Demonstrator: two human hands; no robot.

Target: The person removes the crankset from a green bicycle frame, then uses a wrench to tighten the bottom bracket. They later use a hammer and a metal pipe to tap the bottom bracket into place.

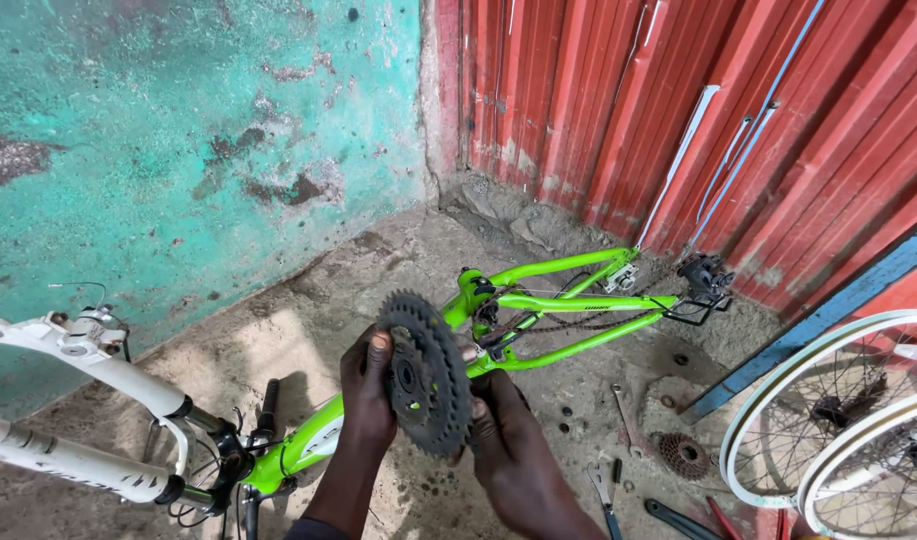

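Two hands are showing at the bottom centre: the left hand (367,395) and the right hand (499,430). One black chainring set (424,372) is sitting between them. One green bicycle frame (539,305) is lying across the middle, with one white fork (89,400) at the lower left. Two white-rimmed wheels (844,420) are leaning at the lower right. One rusty sprocket cluster (684,455) and one wrench (624,410) are lying on the floor (309,330) beside them.
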